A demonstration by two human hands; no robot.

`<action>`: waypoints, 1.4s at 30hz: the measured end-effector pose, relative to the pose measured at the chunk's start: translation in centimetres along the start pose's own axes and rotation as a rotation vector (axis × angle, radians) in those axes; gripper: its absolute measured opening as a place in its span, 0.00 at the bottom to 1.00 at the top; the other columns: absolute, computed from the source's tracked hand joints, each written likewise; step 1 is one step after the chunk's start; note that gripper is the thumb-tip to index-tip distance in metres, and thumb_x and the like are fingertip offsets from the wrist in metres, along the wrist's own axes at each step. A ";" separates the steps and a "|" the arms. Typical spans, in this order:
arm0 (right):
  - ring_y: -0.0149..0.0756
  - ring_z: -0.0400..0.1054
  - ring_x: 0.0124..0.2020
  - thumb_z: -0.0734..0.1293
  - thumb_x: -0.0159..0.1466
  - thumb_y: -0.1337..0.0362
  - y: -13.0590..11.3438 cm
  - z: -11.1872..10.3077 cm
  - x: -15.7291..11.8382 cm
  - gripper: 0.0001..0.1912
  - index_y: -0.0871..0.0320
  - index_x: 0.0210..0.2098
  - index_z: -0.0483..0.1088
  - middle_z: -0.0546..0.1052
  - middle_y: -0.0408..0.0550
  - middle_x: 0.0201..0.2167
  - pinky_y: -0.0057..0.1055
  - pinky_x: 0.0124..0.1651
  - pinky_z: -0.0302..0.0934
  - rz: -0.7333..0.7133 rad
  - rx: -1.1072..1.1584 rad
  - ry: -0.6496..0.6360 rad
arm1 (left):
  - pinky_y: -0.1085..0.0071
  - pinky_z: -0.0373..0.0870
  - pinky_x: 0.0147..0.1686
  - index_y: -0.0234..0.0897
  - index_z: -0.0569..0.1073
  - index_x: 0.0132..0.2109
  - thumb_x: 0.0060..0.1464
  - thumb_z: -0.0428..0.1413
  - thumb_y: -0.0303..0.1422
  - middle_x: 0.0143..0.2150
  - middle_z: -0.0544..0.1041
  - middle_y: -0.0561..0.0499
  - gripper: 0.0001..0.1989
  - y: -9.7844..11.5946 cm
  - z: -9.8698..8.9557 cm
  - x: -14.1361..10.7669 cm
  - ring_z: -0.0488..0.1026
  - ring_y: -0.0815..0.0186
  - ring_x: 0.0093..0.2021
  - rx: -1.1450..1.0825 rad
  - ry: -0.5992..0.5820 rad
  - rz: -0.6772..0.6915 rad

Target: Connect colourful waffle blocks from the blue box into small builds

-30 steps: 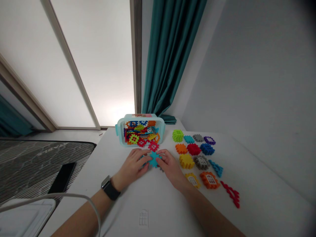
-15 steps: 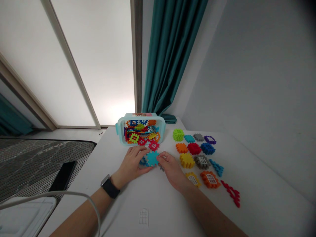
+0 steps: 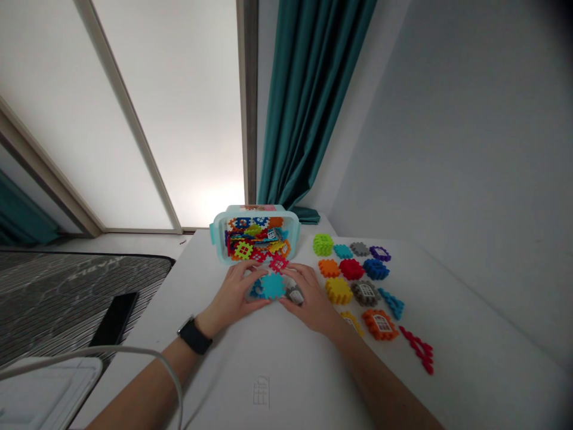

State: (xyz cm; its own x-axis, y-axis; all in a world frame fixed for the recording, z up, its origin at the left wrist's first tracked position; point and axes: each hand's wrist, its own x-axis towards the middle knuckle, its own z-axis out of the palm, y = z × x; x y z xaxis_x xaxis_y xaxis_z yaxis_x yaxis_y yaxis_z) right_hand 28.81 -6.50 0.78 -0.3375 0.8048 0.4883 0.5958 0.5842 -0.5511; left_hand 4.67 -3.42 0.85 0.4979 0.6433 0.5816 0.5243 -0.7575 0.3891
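Between my two hands, just in front of the bin, lies a light blue toothed piece (image 3: 273,286) on top of a darker blue one (image 3: 256,289). My left hand (image 3: 233,294) curls round the left side of these blue pieces, thumb at the near edge and fingers at the far edge. On the right, my right hand (image 3: 312,300) is bent round a grey piece with a white window (image 3: 294,293), beside the light blue one. A red toothed piece (image 3: 278,263) rests at the bin's front edge, close to my right fingertips.
A pale turquoise bin (image 3: 215,239) holds many colourful pieces. Sorted stacks, including a red stack (image 3: 351,269) and an orange window stack (image 3: 380,325), stand at the right. A white window insert (image 3: 261,391) lies near the front. A white cable (image 3: 147,353) crosses the lower left.
My right hand has opened from a pinch on the light blue piece to a wider curl round the grey window piece, now more visible. My left hand has shifted slightly left with the blue pieces.
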 end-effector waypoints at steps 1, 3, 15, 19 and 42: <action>0.50 0.59 0.62 0.70 0.62 0.63 0.1 0.0 0.0 0.28 0.49 0.61 0.63 0.66 0.55 0.59 0.52 0.64 0.57 -0.003 -0.019 -0.001 | 0.53 0.69 0.55 0.44 0.69 0.59 0.53 0.65 0.42 0.57 0.68 0.41 0.28 0.0 0.0 0.0 0.69 0.54 0.54 -0.005 -0.006 0.005; 0.50 0.59 0.62 0.70 0.62 0.64 0.3 0.0 -0.1 0.28 0.49 0.60 0.63 0.66 0.55 0.58 0.52 0.64 0.58 -0.013 -0.034 -0.001 | 0.53 0.69 0.55 0.45 0.69 0.60 0.53 0.64 0.42 0.58 0.68 0.41 0.28 -0.1 0.0 0.0 0.69 0.54 0.54 -0.016 -0.017 0.013; 0.51 0.59 0.62 0.70 0.61 0.65 0.0 0.4 -0.2 0.30 0.49 0.61 0.62 0.65 0.55 0.58 0.53 0.64 0.58 -0.033 -0.032 -0.005 | 0.53 0.68 0.56 0.44 0.69 0.58 0.53 0.65 0.38 0.57 0.69 0.42 0.27 0.0 0.2 -0.1 0.69 0.53 0.56 0.000 -0.023 0.027; 0.51 0.59 0.62 0.70 0.61 0.65 0.1 0.4 -0.2 0.30 0.50 0.61 0.62 0.65 0.55 0.58 0.52 0.64 0.58 -0.043 -0.044 0.011 | 0.53 0.69 0.55 0.43 0.71 0.55 0.52 0.65 0.39 0.55 0.71 0.42 0.24 0.2 0.1 0.0 0.69 0.53 0.55 0.013 0.001 0.022; 0.48 0.62 0.58 0.69 0.63 0.66 0.4 0.5 -0.2 0.18 0.52 0.52 0.67 0.67 0.55 0.54 0.49 0.61 0.61 -0.007 -0.013 0.071 | 0.53 0.70 0.56 0.45 0.71 0.57 0.54 0.64 0.40 0.55 0.70 0.43 0.24 -0.4 0.3 0.0 0.69 0.53 0.56 -0.055 -0.009 -0.047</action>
State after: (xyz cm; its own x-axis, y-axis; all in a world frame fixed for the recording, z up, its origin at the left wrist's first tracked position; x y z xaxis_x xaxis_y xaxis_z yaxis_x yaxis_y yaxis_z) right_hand 28.71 -6.39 0.13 -0.2900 0.7907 0.5391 0.6032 0.5884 -0.5385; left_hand 4.71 -3.13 0.45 0.4797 0.6792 0.5555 0.5088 -0.7311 0.4545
